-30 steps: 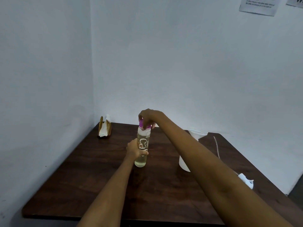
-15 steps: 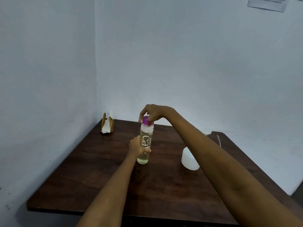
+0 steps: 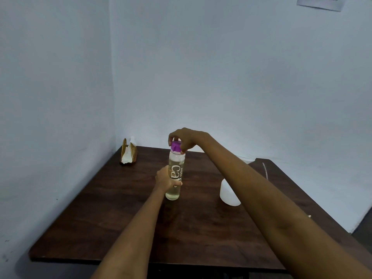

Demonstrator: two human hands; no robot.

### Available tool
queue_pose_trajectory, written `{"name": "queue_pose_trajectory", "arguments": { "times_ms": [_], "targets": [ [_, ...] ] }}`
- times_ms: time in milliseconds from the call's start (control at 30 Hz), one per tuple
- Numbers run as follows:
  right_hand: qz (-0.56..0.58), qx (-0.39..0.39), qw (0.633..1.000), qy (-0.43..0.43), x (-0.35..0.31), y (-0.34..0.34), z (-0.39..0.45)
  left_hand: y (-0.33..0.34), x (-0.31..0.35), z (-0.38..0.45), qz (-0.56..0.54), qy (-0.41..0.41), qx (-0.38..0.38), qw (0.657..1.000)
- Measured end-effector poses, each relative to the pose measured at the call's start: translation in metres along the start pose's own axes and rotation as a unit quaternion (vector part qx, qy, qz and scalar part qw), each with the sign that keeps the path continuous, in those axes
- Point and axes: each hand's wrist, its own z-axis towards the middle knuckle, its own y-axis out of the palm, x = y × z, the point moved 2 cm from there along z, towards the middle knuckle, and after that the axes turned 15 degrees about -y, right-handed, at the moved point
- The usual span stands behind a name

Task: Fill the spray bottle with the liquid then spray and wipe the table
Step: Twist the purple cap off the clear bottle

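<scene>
While the left hand grips the bottle around its middle, fingers wrapped over the printed lettering, the right hand sits on top with fingertips curled round the purple cap. Bottle stands upright on the table, roughly at centre, base in contact with the dark wood. Contents: pale yellowish clear liquid, level high, near the neck. Right forearm crosses the frame diagonally from lower right and hides part of a white container, which stands on the table to the right of the bottle, well apart from it; its upper part is hidden by the arm, so its shape cannot be told. Thin tube lies near the far right edge of the table. Small white piece shows just past the right forearm at the table's right side; cannot identify. Napkin holder with white napkins stands at the far left corner, close to the wall. Paper notice is fixed high on the right wall, text unreadable.
</scene>
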Motion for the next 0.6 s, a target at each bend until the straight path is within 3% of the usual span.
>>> {"name": "queue_pose_trajectory", "arguments": {
  "times_ms": [200,300,367,467,600],
  "targets": [
    [-0.015,0.100,0.995,-0.019,0.011,-0.012,-0.011,-0.001,0.000,0.001,0.018,-0.003,0.001,1.000],
    [0.047,0.133,0.990,-0.010,0.019,-0.007,-0.025,-0.002,0.000,0.000,0.027,-0.010,-0.003,1.000],
    [0.082,0.199,0.976,-0.006,0.023,0.007,-0.039,-0.001,0.000,0.000,0.023,-0.012,-0.004,1.000],
    [0.115,0.365,0.924,0.018,0.033,0.028,-0.068,0.000,-0.001,0.002,0.021,-0.006,0.001,1.000],
    [0.097,0.553,0.821,0.102,0.047,0.052,-0.122,0.002,-0.002,0.004,0.021,-0.001,-0.004,1.000]
  ]
}}
